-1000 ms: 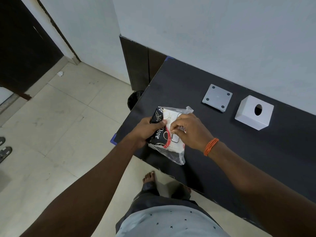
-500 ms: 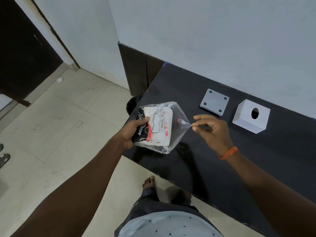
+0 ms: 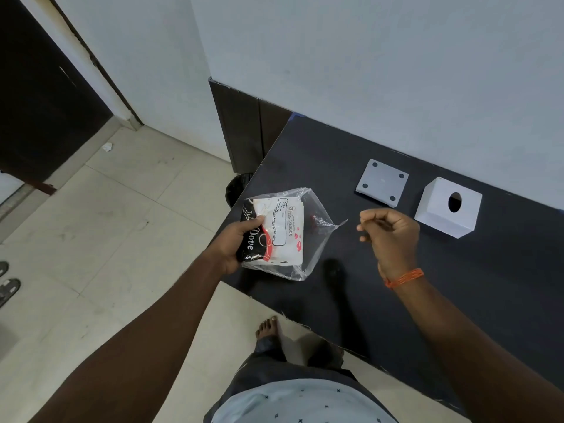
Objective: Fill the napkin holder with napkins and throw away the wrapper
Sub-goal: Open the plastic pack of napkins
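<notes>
The pack [image 3: 283,233] sits in the left hand [image 3: 235,242] above the bench's [image 3: 457,285] near left corner. The right hand [image 3: 390,236] hangs to its right, just clear of the wrapper's tip. Behind it, near the wall [image 3: 396,71], the plate [image 3: 382,186] lies left of the holder [image 3: 448,209], apart. A bin [image 3: 236,187] stands on the floor by the bench's left edge, behind the pack

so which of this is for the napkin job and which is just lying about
Job: napkin pack in its clear wrapper, gripped by the left hand; white holder cover with round hole; grey base plate; dark bin beside the table, probably for the wrapper.
Lying about: sandals and a white scrap on the floor.
</notes>
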